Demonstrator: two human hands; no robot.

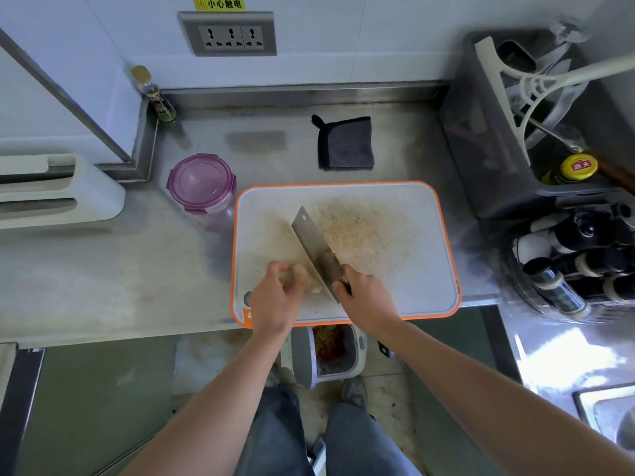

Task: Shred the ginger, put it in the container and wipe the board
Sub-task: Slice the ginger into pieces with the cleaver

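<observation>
A white cutting board [405, 290] with an orange rim lies on the steel counter, stained brown in its middle. My left hand [275, 300] holds a pale piece of ginger [305, 274] down near the board's front left, fingers curled over it. My right hand [366, 297] grips the handle of a cleaver [314, 243], whose blade slants up and left, its edge against the ginger's right side. A clear container with a purple lid [201, 182], lid on, stands just left of the board. A dark folded cloth [347, 143] lies behind the board.
A grey rack [494, 139] with a bottle and utensils stands at the right, a spice-jar carousel [570, 266] in front of it. A small bottle [154, 94] sits in the back left corner. An open waste bin [326, 355] stands on the floor under the counter edge.
</observation>
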